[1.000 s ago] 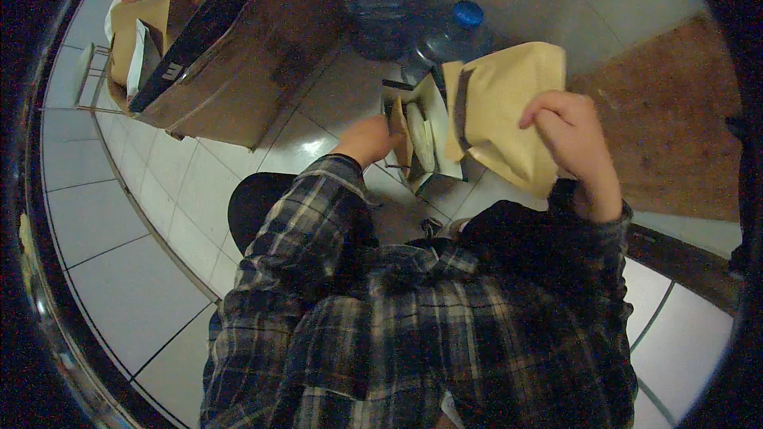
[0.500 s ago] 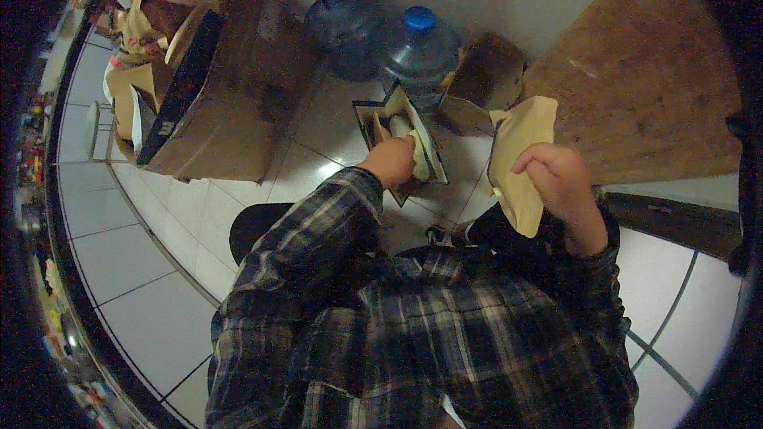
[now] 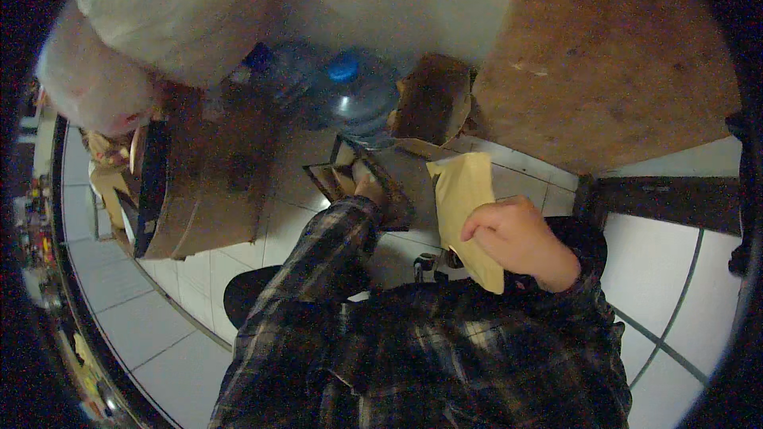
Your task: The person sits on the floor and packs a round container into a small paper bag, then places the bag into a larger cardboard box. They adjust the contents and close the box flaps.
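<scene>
My right hand (image 3: 517, 238) is closed on the edge of a flat tan paper pouch (image 3: 469, 199), holding it upright in front of me. Down to the left, my left hand (image 3: 369, 190) reaches into a small open box or paper bag (image 3: 392, 195) with dark edges that stands on the floor. Its fingers are hidden inside, so their grip does not show. Something pale lies beside that hand within the opening, too blurred to name.
Two large blue water jugs (image 3: 362, 103) stand behind, beside a small open cardboard box (image 3: 433, 103). A big carton (image 3: 211, 183) is at left, with full plastic bags (image 3: 175, 24) above it. A brown wooden board (image 3: 612, 63) leans at right.
The view has shifted, so the surroundings sit lower in it. My left hand has gone deeper into the open box or bag. My right hand still grips the pouch.
</scene>
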Demonstrator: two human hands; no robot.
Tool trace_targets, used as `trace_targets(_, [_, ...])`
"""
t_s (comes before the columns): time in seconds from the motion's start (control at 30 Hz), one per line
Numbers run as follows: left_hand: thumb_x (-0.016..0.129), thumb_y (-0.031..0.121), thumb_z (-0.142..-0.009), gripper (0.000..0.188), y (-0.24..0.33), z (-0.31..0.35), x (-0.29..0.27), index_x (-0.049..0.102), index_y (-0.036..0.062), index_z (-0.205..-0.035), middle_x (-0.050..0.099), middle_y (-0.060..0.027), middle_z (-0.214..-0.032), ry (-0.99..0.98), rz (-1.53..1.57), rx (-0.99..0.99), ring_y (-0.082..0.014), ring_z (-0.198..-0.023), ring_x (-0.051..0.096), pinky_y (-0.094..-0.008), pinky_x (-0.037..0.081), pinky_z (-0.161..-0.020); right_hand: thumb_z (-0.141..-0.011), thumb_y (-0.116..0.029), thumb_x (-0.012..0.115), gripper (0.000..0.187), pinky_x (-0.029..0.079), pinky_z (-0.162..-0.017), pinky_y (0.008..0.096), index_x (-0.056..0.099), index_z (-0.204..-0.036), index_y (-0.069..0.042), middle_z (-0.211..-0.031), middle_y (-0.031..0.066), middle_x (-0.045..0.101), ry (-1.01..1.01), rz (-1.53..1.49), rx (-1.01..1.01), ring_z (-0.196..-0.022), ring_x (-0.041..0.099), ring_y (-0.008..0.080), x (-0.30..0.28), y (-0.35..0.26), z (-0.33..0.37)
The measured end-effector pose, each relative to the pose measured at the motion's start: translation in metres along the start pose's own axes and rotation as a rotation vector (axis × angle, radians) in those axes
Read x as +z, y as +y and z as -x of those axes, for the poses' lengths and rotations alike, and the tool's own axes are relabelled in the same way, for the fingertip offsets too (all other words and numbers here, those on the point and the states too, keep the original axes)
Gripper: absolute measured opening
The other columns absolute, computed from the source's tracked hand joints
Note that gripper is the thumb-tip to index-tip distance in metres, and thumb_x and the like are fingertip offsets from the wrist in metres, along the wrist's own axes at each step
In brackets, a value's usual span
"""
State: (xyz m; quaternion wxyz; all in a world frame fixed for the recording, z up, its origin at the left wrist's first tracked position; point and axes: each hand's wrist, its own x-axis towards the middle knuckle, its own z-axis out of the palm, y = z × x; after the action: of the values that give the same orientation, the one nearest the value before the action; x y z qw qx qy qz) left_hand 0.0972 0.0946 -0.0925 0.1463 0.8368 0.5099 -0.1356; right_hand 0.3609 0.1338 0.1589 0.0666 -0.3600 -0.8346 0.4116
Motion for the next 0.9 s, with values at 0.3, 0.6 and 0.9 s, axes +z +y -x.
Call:
trace_targets(0.3, [0.055,0.014,-0.085,0.018,0.006,0.027,-0.087,0.064,0.0099,-0.101,0.066,-0.0124,-0.097,0.087,0.076,0.056,-0.0318,-0.089,0.065,-0.0448,0.053,-0.073,-0.079,-0.010,0.054,0.014,0.051,-0.062,0.0379,0.067,-0.075,-0.006,-0.072,0.0116,0.066,0.068,-0.072,0.041,-0.067,0.065,0.0305,0.004,0.023,-0.015])
trace_targets(0.6, [0.056,0.015,-0.084,0.018,0.009,0.011,-0.094,0.063,0.0098,-0.100,0.066,-0.0122,-0.092,0.027,0.059,0.104,-0.0322,-0.085,0.065,-0.0448,0.053,-0.070,-0.081,-0.025,0.056,0.019,0.052,-0.067,0.0475,0.068,-0.080,-0.011,-0.077,0.0168,0.066,0.002,-0.045,0.100,-0.073,0.064,0.0375,-0.005,0.040,-0.031])
trace_targets(0.9, [0.052,0.013,-0.084,0.022,0.007,0.064,-0.118,0.060,0.0089,-0.104,0.066,-0.0148,-0.090,0.010,0.054,0.135,-0.0343,-0.084,0.066,-0.0442,0.054,-0.069,-0.080,-0.012,0.052,0.021,0.052,-0.071,0.0416,0.071,-0.086,-0.006,-0.084,0.0174,0.067,0.123,0.150,0.107,-0.078,0.064,0.0353,0.009,0.025,-0.012])
